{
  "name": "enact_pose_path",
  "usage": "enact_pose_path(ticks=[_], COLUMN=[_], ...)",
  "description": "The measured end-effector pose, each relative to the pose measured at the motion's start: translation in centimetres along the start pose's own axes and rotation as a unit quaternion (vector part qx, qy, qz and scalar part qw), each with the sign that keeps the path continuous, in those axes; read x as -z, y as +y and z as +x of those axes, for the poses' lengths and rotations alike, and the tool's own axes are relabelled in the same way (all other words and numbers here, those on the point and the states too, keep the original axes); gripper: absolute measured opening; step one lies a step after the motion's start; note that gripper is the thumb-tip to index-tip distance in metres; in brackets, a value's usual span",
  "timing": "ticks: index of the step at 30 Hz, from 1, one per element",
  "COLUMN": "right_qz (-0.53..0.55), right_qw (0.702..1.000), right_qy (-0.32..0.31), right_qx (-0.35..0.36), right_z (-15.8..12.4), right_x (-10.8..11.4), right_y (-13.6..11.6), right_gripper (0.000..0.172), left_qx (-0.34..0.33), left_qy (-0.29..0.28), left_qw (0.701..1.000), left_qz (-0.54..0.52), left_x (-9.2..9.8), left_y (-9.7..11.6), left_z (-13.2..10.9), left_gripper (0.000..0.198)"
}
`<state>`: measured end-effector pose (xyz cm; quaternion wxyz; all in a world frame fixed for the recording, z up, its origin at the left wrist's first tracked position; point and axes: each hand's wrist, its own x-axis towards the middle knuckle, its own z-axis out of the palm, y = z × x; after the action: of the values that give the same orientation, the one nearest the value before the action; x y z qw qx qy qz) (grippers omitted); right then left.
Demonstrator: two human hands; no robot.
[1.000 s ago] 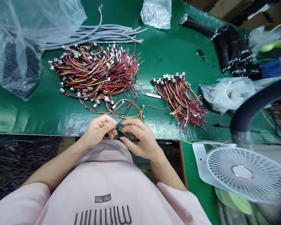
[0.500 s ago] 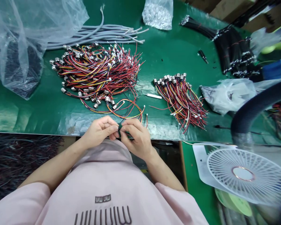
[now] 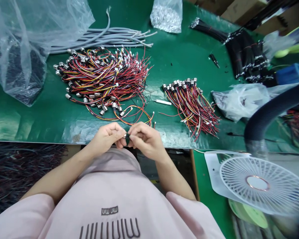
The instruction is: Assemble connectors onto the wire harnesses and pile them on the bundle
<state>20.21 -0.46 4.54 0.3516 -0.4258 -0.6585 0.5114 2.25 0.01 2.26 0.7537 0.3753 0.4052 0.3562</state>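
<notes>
At the table's front edge, my left hand (image 3: 110, 135) and my right hand (image 3: 146, 140) meet fingertip to fingertip. Between them is a small black connector (image 3: 127, 137) with a silvery end, pinched from both sides. My fingers cover most of it. Just beyond the hands, loose red, yellow and black wires (image 3: 139, 107) with white plugs curve over the table. A large heap of wire harnesses (image 3: 102, 74) with round metal connectors lies ahead to the left. A smaller bundle of the same harnesses (image 3: 193, 108) lies to the right, beside a white pen-like tool (image 3: 162, 102).
Grey cables (image 3: 114, 36) and a clear plastic bag (image 3: 17, 59) lie at the far left. A bag of small silvery parts (image 3: 166, 16) sits at the back. Black cables (image 3: 244, 53) are at the right. A black hose (image 3: 266, 116) and a white fan (image 3: 257, 182) stand near right.
My right hand has rolled slightly, its fingers closer against my left fingertips. The connector's silvery end now shows. A plug end beside my right hand has shifted and is partly covered.
</notes>
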Motion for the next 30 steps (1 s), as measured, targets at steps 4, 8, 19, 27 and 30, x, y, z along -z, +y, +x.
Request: enact_pose_path(ticks=[4,8,19,27,30], right_qz=[0.181,0.116,-0.415,-0.734,-0.725], right_qw=[0.964,0.948,0.905,0.605,0.630], right_qy=[-0.121,-0.243,0.067,0.215,0.140], right_qx=[-0.154,-0.171,-0.074,-0.222,-0.241], right_z=[0.0,-1.6,-2.5,3.2,3.8], right_x=[1.7,4.9,16.9,24.8,25.4], right_y=[-0.4,-2.5,-7.9,-3.1,0.4], right_gripper=[0.036,0.039,0.031,0.038,0.037], left_qx=[0.006,-0.024,-0.081,-0.081,-0.091], left_qy=[0.024,0.057,0.078,0.128,0.131], left_qw=[0.999,0.997,0.989,0.976,0.973], left_qz=[-0.033,-0.037,0.098,0.157,0.168], left_x=[0.1,0.3,1.0,0.9,0.9], left_y=[0.6,1.7,0.9,0.6,0.5], left_z=[-0.2,-0.8,-1.5,-2.0,-1.9], left_gripper=[0.043,0.041,0.035,0.030,0.028])
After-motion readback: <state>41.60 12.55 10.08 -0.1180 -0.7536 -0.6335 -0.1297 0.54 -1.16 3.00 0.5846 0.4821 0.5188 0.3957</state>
